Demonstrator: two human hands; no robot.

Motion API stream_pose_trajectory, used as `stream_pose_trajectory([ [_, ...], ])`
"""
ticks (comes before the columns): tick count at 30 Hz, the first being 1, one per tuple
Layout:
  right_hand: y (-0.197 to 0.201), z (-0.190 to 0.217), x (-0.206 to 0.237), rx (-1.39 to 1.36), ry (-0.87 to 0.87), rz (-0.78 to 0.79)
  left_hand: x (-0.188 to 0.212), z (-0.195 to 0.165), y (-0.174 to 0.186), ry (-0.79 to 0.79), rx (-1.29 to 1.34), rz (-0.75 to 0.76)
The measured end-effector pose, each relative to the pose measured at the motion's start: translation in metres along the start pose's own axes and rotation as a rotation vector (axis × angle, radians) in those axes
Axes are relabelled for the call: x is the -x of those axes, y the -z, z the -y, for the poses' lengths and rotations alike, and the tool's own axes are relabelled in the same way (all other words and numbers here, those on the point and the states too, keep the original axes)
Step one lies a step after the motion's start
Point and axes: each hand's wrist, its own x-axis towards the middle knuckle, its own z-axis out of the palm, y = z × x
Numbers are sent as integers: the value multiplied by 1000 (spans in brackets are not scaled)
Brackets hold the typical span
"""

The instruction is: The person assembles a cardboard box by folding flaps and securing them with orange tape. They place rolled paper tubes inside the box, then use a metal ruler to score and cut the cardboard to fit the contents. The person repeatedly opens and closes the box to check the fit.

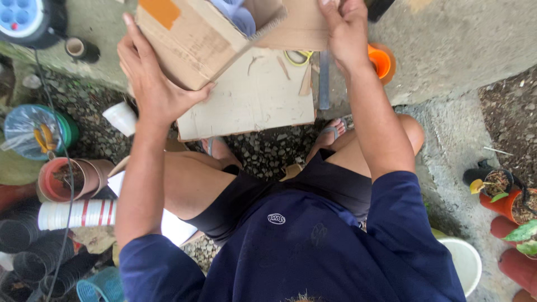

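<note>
I hold a brown cardboard box (190,39) up in front of me with both hands. My left hand (148,84) grips its left side, fingers spread along the panel and thumb under the lower edge. My right hand (344,33) holds the box's right flap (296,31) near the top of the view. Something pale blue (238,14) shows inside the open box. Below the box a flat sheet of cardboard (251,103) lies on the ground, with yellow-handled scissors (297,57) and a long grey bar (324,81) resting at its far edge.
Left of me are stacked pots: a terracotta one (59,179), a white stack with red bands (75,214), black mesh pots (28,246), a white cup (120,117) and a bagged green container (36,131). An orange pot (380,60) sits by my right wrist. Potted plants (503,193) stand right.
</note>
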Motion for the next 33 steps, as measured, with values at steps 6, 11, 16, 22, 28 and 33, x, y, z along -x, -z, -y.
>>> stream_pose_trajectory([
  [6, -14, 20, 17, -65, 224, -125, -1, -49, -51, 218, 157, -326],
  [11, -41, 10, 40, -33, 277, -264, 17, -96, -98, 435, 264, -395],
  [16, -61, 9, 62, -87, 301, -266, 28, -120, -116, 535, 309, -435],
  [22, -69, 7, 73, -77, 314, -220, 48, -109, -108, 376, 464, -467],
  [28, -74, 3, 74, -78, 308, -243, 42, -66, -71, 250, 668, -371],
  [33, -70, 5, 74, -67, 316, -250, 13, -42, -30, 279, 1060, -58],
])
